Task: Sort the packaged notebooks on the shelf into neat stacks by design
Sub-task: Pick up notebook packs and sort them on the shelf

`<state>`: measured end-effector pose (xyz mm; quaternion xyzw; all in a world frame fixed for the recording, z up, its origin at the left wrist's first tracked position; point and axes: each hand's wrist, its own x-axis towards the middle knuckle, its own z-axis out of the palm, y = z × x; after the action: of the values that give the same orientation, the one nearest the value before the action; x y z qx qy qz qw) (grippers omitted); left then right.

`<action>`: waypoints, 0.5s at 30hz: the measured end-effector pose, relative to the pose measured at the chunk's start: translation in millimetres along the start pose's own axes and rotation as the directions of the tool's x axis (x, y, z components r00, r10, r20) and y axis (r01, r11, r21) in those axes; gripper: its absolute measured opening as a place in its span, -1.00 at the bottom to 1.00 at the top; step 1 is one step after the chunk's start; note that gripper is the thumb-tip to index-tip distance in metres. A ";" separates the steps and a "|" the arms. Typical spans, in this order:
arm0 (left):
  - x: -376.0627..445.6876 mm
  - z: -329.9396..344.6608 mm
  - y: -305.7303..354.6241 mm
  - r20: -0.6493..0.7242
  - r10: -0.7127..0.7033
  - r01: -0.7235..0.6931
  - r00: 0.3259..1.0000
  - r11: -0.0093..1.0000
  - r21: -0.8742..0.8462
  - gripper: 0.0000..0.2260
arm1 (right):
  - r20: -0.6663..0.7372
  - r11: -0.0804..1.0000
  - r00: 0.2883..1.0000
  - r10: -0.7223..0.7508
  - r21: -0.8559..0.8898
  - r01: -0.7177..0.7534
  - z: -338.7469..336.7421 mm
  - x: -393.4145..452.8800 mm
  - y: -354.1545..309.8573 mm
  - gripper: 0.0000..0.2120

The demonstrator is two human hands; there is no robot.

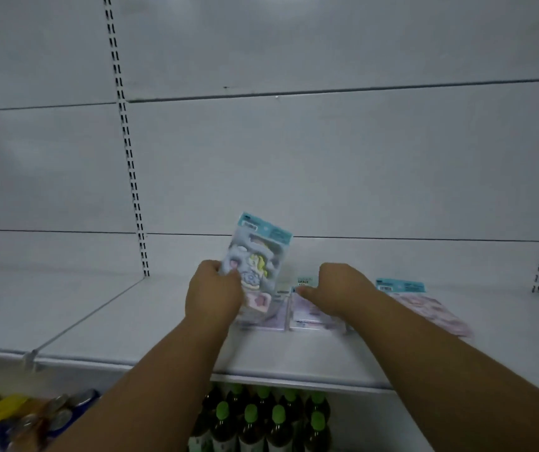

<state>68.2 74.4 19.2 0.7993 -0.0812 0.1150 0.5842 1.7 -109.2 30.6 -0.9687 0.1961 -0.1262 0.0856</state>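
Observation:
My left hand grips a packaged notebook with a teal header and a pastel cartoon design, holding it upright and tilted above the white shelf. Under it lies a lilac packaged notebook flat on the shelf. Beside that lies another lilac pack, and my right hand rests on its top edge with the thumb pressed on it. Further right, a pink-patterned pack with a teal header lies flat, partly hidden by my right forearm.
The shelf has a white back panel with slotted uprights. A thin divider rail runs across the shelf on the left. Below are several dark bottles with green caps and yellow packs with cans at the lower left.

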 end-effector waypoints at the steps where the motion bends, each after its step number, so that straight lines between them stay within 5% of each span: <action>1: -2.0 -5.7 -2.9 0.040 -0.043 0.049 0.998 0.986 -0.161 -0.81 | 0.018 0.999 0.999 0.029 -0.022 -0.028 8.3 -2.1 -3.2 -0.40; 4: -6.7 -22.5 -8.8 0.149 -0.112 0.166 0.982 0.890 -0.425 -0.82 | 0.073 0.990 0.991 0.114 -0.097 -0.107 27.2 -2.2 -14.4 -0.39; 9: -14.9 -44.9 -7.7 0.259 -0.093 0.227 0.961 0.801 -0.554 -0.92 | 0.128 0.968 0.962 0.241 -0.098 -0.230 25.9 4.9 -34.0 -0.46; 11: -17.5 -48.5 -9.6 0.263 -0.079 0.221 0.962 0.790 -0.572 -0.91 | 0.131 0.972 0.963 0.237 -0.035 -0.234 25.7 6.8 -34.2 -0.44; 13: -19.8 -50.4 -12.0 0.270 -0.070 0.222 0.960 0.777 -0.588 -0.89 | 0.087 0.967 0.968 0.235 0.083 -0.243 26.7 8.4 -29.6 -0.74; 15: -24.4 -49.3 -12.9 0.280 -0.072 0.235 0.957 0.761 -0.605 -0.88 | 0.028 0.915 0.963 0.267 0.305 -0.263 26.4 5.3 -24.2 -0.82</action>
<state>43.9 125.1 14.9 0.5684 -0.1188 -0.0650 0.8116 22.5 -86.3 11.8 -0.9072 0.3042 -0.1489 0.2494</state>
